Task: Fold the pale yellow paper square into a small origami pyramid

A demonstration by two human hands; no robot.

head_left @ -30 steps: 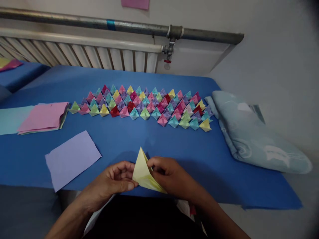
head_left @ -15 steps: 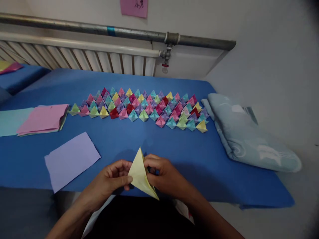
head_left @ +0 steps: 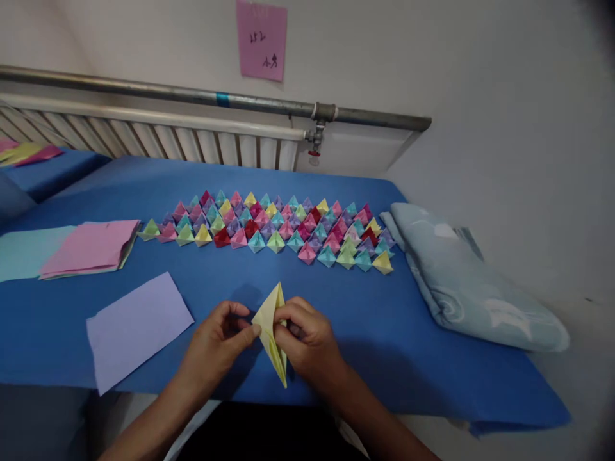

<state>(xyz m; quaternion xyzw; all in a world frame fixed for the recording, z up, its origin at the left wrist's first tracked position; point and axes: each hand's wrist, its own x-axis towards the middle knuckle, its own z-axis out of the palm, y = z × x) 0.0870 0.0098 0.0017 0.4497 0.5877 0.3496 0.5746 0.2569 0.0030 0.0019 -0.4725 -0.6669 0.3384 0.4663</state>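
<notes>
A folded sheet of pale yellow paper [head_left: 270, 320] is held up above the blue surface, its long points facing up and down. My right hand [head_left: 310, 336] grips it from the right, with fingertips tucked into its opened fold. On the other side my left hand [head_left: 218, 342] pinches the paper's left corner with the thumb; part of its fingers is hidden. Beyond the hands stand several rows of small folded paper boats [head_left: 275, 241] in many colours. To the left of my left hand lies a flat purple sheet [head_left: 139, 333].
A stack of pink paper [head_left: 91, 246] rests on a light blue sheet [head_left: 29, 253] at the left. A folded blue-grey blanket [head_left: 471, 282] lies at the right of the blue-covered surface [head_left: 384, 307]. Behind are a radiator [head_left: 168, 144] and a metal pipe [head_left: 158, 89].
The yellow paper has turned and its fold has spread apart, so it looks narrower. My right fingers reach into it. The view has tilted up, showing more of the pink note on the wall.
</notes>
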